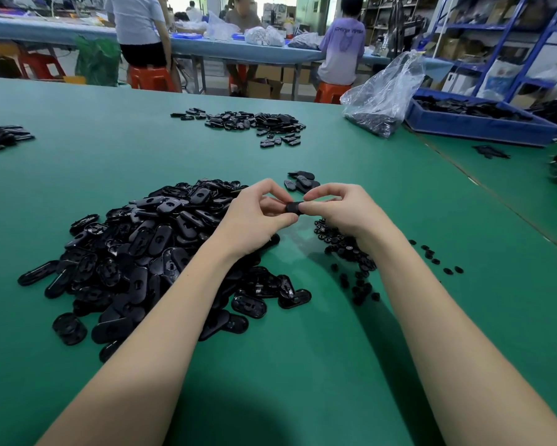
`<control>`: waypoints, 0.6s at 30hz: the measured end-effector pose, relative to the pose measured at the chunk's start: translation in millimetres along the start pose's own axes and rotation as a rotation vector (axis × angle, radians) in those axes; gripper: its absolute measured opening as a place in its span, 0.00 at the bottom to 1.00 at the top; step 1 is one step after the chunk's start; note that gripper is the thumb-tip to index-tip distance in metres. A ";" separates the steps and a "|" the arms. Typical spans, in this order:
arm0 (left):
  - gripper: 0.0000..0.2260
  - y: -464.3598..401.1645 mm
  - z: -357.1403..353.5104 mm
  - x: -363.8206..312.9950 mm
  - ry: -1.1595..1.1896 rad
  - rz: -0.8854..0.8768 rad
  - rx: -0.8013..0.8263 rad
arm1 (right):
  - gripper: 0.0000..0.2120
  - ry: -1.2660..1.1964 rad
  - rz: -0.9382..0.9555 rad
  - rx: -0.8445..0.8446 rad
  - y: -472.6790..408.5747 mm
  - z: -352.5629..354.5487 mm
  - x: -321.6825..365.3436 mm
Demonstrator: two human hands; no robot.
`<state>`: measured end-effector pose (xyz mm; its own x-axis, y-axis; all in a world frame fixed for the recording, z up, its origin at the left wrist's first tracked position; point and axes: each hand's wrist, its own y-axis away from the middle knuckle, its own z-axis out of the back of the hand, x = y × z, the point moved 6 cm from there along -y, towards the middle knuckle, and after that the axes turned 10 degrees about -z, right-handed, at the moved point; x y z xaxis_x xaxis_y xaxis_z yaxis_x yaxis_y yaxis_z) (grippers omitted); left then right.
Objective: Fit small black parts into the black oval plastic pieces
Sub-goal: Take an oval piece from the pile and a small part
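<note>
Both hands meet above the green table [302,349] at one black oval piece [293,207]. My left hand [257,217] pinches its left end between thumb and fingers, and my right hand [341,210] pinches its right end. A big heap of black oval pieces [148,252] lies under and left of my left forearm. Small black parts [344,246] are scattered beneath my right wrist. Whether a small part sits in the held piece is hidden by my fingers.
A few oval pieces [301,181] lie just beyond my hands. Another pile [254,123] sits farther back, one more at the left edge [0,138]. A plastic bag [383,98] and blue bin [476,117] stand back right. People sit at a far table.
</note>
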<state>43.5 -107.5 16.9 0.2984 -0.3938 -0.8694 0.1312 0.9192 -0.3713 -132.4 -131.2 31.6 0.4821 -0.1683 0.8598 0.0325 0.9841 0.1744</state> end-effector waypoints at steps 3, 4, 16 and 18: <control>0.08 -0.7 0.6 -0.5 0.061 0.030 0.010 | 0.10 -0.071 -0.091 0.102 -1.2 -1.0 -9.2; 0.08 -0.9 0.7 -1.0 0.087 0.041 0.016 | 0.10 -0.114 -0.112 0.151 -1.7 -2.5 -11.8; 0.03 1.6 -2.5 0.4 0.194 0.201 -0.054 | 0.09 -0.135 -0.040 0.211 -3.7 -6.5 -9.4; 0.04 2.0 -2.9 0.8 0.162 0.199 -0.058 | 0.04 -0.080 -0.017 0.157 -4.3 -4.9 -7.5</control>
<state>41.2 -106.0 14.5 0.1574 -0.2038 -0.9663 0.0295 0.9790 -0.2017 -131.9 -133.9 22.1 0.4112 -0.1945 0.8905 -0.1004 0.9613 0.2564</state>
